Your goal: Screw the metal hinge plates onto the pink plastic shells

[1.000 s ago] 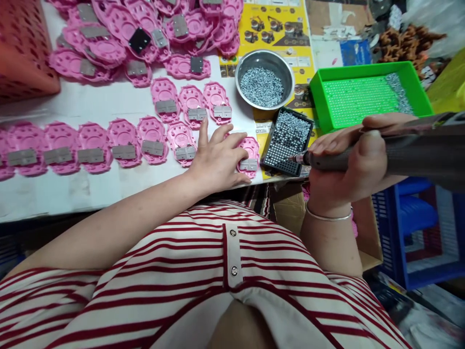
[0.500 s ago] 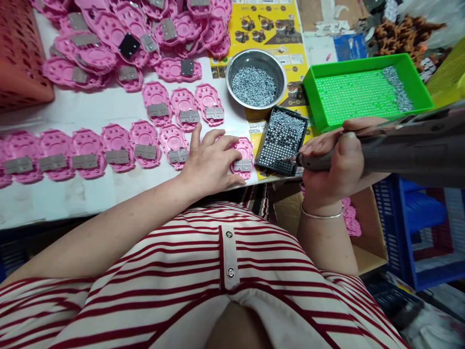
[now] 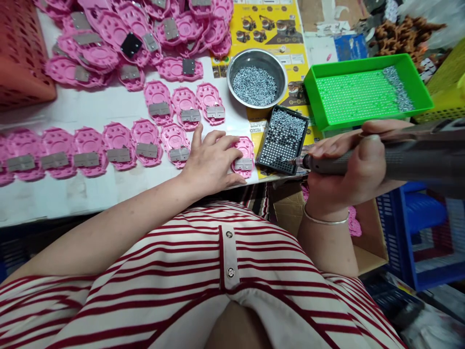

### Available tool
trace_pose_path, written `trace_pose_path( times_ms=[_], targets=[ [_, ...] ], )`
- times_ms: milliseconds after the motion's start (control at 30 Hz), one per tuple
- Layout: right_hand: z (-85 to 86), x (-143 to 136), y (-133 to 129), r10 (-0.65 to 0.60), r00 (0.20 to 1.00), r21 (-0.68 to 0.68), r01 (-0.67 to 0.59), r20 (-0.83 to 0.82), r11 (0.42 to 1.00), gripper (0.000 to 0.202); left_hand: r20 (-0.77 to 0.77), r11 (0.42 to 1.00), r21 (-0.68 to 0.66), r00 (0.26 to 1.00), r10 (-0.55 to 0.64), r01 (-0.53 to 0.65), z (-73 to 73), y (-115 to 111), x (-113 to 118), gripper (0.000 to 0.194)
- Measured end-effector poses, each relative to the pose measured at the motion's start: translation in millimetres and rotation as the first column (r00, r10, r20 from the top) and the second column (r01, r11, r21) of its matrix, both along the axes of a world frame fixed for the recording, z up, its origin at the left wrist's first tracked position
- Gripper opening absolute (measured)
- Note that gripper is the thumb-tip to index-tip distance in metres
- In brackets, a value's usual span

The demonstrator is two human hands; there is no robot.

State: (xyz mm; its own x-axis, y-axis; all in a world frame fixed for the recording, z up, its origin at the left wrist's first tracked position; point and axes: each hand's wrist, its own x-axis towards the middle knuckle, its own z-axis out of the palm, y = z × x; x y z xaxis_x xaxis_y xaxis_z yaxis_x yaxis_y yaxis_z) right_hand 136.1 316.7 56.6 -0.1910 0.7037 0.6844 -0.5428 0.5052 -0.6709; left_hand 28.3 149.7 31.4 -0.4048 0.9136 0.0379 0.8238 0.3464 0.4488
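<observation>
My right hand [image 3: 348, 165] is wrapped round a dark power screwdriver [image 3: 407, 152]. The bit of the screwdriver points left, over the near right corner of a black perforated tray [image 3: 279, 148] that holds small silver screws [image 3: 288, 123]. With fingers spread, my left hand [image 3: 214, 162] lies on the table. Its fingertips reach the edge of a pink plastic part [image 3: 243, 154] fitted with a grey metal plate. Just left of that hand sits another pink part [image 3: 176, 140], partly covered by it.
A steel bowl [image 3: 279, 94] of screws stands behind the tray, and a green tray [image 3: 337, 118] with some screws is to the right. More pink parts form a row [image 3: 54, 135] and a pile [image 3: 109, 34]. A red basket [image 3: 22, 58] stands far left.
My right hand and the screwdriver have shifted slightly right, and the bit stays over the black tray. My left hand looks still on the table.
</observation>
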Motion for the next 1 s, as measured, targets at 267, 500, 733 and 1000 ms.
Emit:
trace_pose_path(
  times_ms=[267,500,733,1000],
  targets=[
    [17.3,12.7,-15.2,0.220,0.973,0.008,-0.222,0.073,0.975,0.012,-0.064,0.981,0.186,0.997,-0.045,0.056,5.2,13.4,9.0,0.033],
    [36.6,5.4,-34.0,0.309,0.950,0.100,-0.312,0.046,0.945,0.013,-0.048,0.965,0.229,0.991,-0.123,0.130,8.8,16.7,16.5,0.011],
    [33.5,2.4,-34.2,0.325,0.945,0.088,-0.326,0.034,0.941,0.015,0.028,0.971,0.224,0.995,-0.091,0.082,9.7,12.1,15.4,0.007],
    [46.5,14.3,-45.2,0.416,0.891,-0.229,-0.373,0.181,0.899,0.015,0.119,0.941,0.337,0.990,-0.077,0.033,0.3,8.3,12.3,0.003]
  ],
)
